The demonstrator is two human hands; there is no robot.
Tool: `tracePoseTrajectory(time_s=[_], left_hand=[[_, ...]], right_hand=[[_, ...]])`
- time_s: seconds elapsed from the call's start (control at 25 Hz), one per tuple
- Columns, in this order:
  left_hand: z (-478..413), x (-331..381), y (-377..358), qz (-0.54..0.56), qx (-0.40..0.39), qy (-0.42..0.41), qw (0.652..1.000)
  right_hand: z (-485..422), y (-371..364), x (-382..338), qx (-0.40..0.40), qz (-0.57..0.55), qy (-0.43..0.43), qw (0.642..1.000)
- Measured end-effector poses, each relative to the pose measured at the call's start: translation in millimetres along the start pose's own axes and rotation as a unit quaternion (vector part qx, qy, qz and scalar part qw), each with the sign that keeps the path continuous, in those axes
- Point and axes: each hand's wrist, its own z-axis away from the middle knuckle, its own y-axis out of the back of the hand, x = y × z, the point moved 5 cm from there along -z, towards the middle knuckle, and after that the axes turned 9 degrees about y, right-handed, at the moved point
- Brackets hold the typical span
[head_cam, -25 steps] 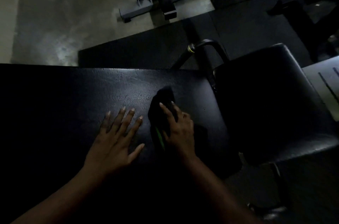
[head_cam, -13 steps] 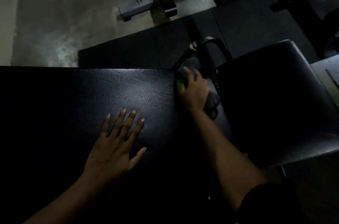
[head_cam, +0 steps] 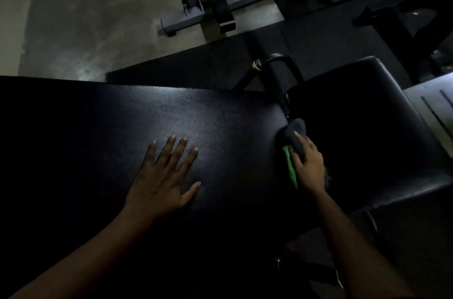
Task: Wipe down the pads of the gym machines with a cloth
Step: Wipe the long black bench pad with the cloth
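Cloth worked into the seam between two pads

The left hand (head_cam: 161, 181) lies flat and spread wide on the long black pad (head_cam: 171, 115), holding nothing. At its three o'clock, the right hand (head_cam: 307, 166) presses a dark cloth (head_cam: 295, 137) with a green edge into the gap where that pad meets the seat pad (head_cam: 367, 127). In this dim light its fingers seem to bunch the cloth rather than lie straight. The risk I see is the cloth snagging on the metal in the gap, or skipping the seam's dark far edge, because so little shows there. A curved handle bar (head_cam: 277, 58) rises at one o'clock of the cloth. Counted: two hands, one cloth, two pads, one handle bar.
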Motion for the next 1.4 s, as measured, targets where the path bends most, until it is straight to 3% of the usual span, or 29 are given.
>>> tracePoseTrajectory(time_s=[0.2, 0.48, 0.6, 0.72, 0.8, 0.92, 1.04, 1.24, 1.4], left_hand=[[0, 2, 8, 0.005, -0.001, 0.002, 1.0], [57, -14, 31, 0.002, -0.008, 0.029, 1.0], [108, -43, 40, -0.006, 0.003, 0.034, 0.999], [151, -78, 48, 0.012, 0.017, 0.072, 0.997], [173, -93, 49, 0.006, 0.011, 0.102, 0.995], [189, -98, 47, 0.0, -0.006, 0.117, 0.993], [187, -95, 44, 0.0, 0.004, 0.122, 0.993], [186, -92, 48, -0.011, 0.018, 0.127, 0.992], [187, -90, 53, -0.002, 0.037, 0.128, 0.991]], right_hand=[[49, -9, -54, 0.021, 0.081, -0.008, 0.996], [142, -22, -200, 0.025, 0.042, 0.063, 0.997], [188, -15, -247, -0.011, 0.049, 0.149, 0.988], [183, -4, -240, -0.04, -0.08, 0.261, 0.961], [141, 0, -213, -0.021, -0.137, 0.186, 0.973], [87, -16, -182, -0.068, 0.0, -0.01, 0.998], [90, -26, -199, -0.073, 0.077, -0.05, 0.993], [149, -34, -288, -0.01, 0.063, 0.1, 0.993], [198, -27, -338, -0.058, -0.002, 0.259, 0.964]])
